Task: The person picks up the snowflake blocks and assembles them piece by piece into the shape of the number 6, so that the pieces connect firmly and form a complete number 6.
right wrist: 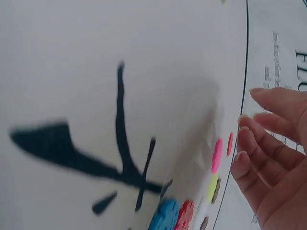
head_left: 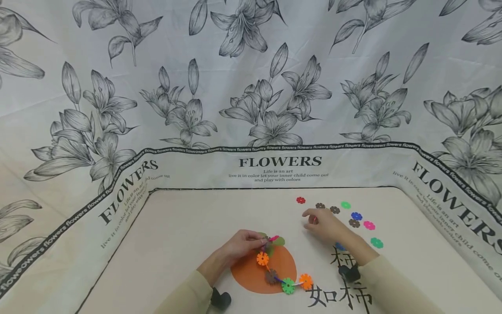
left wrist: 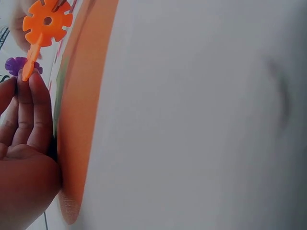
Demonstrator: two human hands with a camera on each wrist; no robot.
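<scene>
Several plastic interlocking flower discs form a chain [head_left: 271,276], with orange, brown, green, blue and purple pieces visible. My left hand [head_left: 245,243] pinches its upper end and the rest hangs down over a printed orange persimmon [head_left: 251,274]. In the left wrist view an orange disc [left wrist: 48,21] stands above the fingertips, with a purple disc [left wrist: 17,65] close by. My right hand [head_left: 327,224] hovers over the table near the loose discs. Seen from the right wrist, its fingers [right wrist: 247,165] are loosely bent and apart from the thumb, with nothing visible between them.
Loose discs lie at the back right, among them a red one [head_left: 300,200], a brown one [head_left: 334,209], a blue one [head_left: 357,216] and a green one [head_left: 377,242]. Black printed characters [head_left: 339,296] mark the pale tabletop [head_left: 176,226]. A flower-patterned cloth [head_left: 188,170] hangs behind.
</scene>
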